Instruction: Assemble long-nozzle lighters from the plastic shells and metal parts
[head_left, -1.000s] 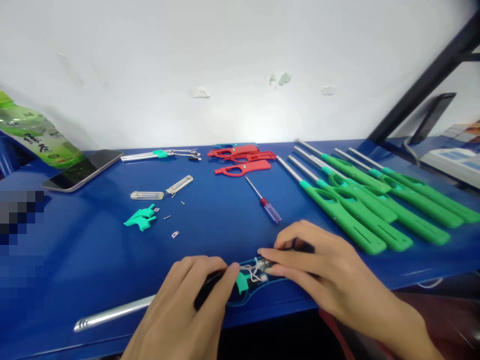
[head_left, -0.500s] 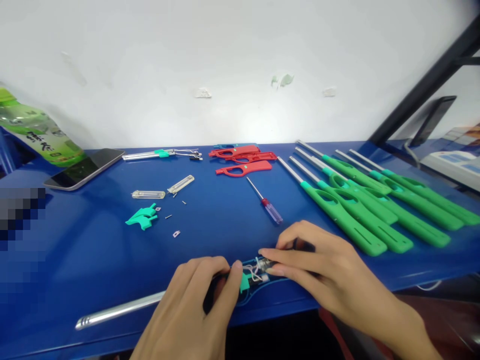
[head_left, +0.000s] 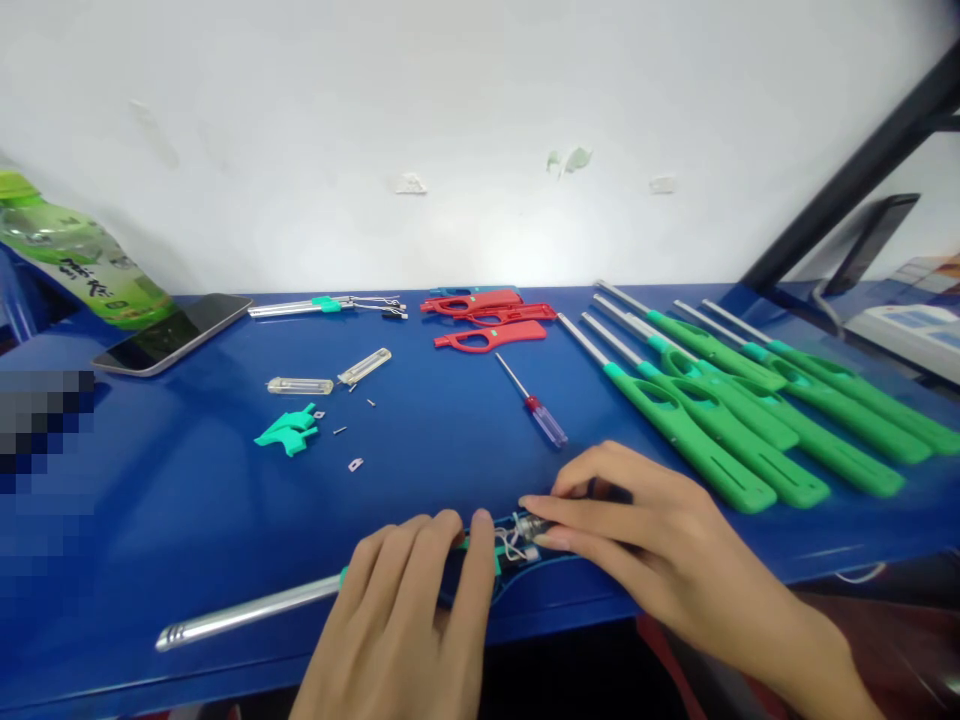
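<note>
A long-tube lighter (head_left: 251,612) with an opened dark blue handle lies along the table's front edge, its metal tube pointing left. My left hand (head_left: 412,610) covers the front of the handle, fingers bent over it and gripping it. White wires and a black block (head_left: 514,558) show between my hands. My right hand (head_left: 660,545) pinches a small metal-and-clear fitting (head_left: 529,527) between thumb and forefinger, at the wires' right end. The rest of the handle is hidden under my right hand. Beyond my hands lies a screwdriver (head_left: 545,418) with a purple handle.
Green lighters (head_left: 697,440) lie at the right, red handle shells (head_left: 491,337) at the back. Left of centre are clear tanks (head_left: 300,387), green triggers (head_left: 289,430) and tiny screws (head_left: 340,430). A phone (head_left: 176,335) and a bottle (head_left: 82,255) stand far left.
My left hand has shifted slightly right along the lighter, its fingers straighter and closer together, covering more of the green part. My right hand keeps its pinch on the fitting.
</note>
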